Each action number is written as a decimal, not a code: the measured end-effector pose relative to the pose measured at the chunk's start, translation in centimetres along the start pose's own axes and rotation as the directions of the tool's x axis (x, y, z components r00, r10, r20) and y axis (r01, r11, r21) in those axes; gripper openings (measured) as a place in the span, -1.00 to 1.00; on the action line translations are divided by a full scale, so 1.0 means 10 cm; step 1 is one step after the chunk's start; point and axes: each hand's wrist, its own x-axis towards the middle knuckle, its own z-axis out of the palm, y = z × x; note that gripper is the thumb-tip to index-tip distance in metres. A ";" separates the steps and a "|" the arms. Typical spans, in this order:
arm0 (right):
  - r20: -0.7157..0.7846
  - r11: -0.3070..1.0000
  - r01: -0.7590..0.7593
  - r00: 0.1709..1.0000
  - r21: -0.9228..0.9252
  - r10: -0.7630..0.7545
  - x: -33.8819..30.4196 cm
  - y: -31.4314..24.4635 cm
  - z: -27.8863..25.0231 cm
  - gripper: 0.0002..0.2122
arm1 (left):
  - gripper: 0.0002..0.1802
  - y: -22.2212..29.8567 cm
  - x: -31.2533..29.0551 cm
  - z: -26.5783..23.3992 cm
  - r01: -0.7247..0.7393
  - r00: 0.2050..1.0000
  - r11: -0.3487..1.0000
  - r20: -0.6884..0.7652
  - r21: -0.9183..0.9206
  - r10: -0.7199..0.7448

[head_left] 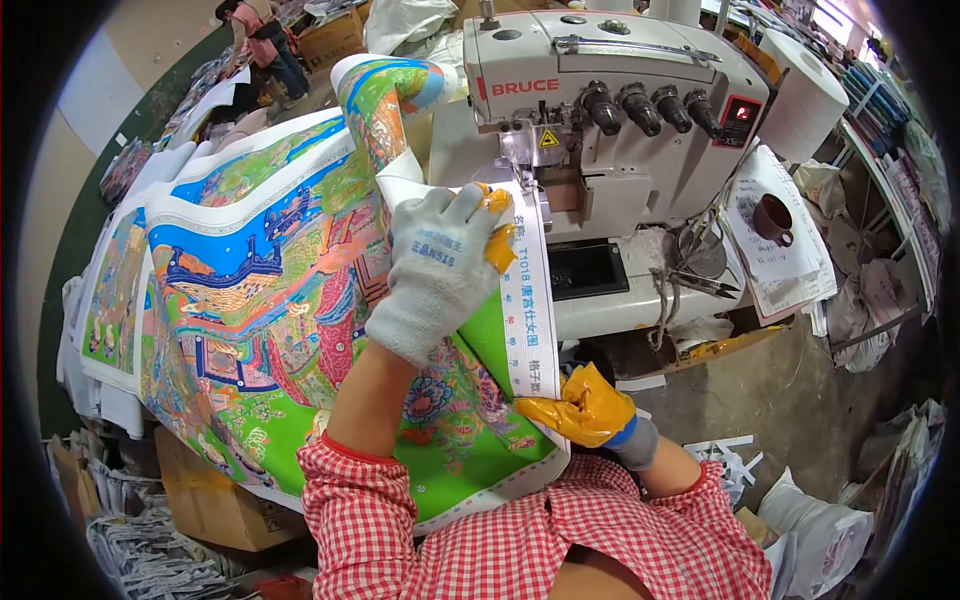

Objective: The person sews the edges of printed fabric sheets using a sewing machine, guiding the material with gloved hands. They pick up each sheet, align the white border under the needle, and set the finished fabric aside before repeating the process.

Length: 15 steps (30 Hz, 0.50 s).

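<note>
A large printed cloth [260, 350], green and blue with colourful figures and a white border, is spread under my hands. Its white edge strip [530, 340] with printed marks runs up to the presser foot of a white overlock sewing machine [620, 95]. My left hand [440, 260], in a grey glove with orange-coated fingertips, lies on the cloth just short of the presser foot, thumb apart from the fingers. Lower down, my right hand [590, 408], in a similar glove with its orange coating showing, pinches the strip's right edge between thumb and fingers.
A thread cone [805, 95] stands behind the machine's right end. Scissors [705, 282] and a brown cup [773, 220] on papers are at the right. A cardboard box [215, 490] sits below the cloth at left. Another person [265, 50] bends over at far left.
</note>
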 end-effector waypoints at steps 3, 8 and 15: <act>0.017 0.952 -0.200 0.979 0.233 0.202 0.31 -0.18 -0.14 -0.78 | -0.73 -0.04 -0.04 -0.01 0.004 1.000 1.000 -0.015 0.013 -0.004; -0.131 0.974 0.103 0.983 -0.204 -0.132 0.53 0.01 -0.20 -0.86 | -0.62 0.06 -0.65 -0.32 0.030 0.999 0.996 0.035 -0.078 -0.028; 0.023 0.639 -0.389 0.864 0.664 0.503 0.31 -0.07 0.17 -0.85 | -0.10 0.54 -3.27 -0.98 0.435 0.786 0.850 0.334 0.298 -0.520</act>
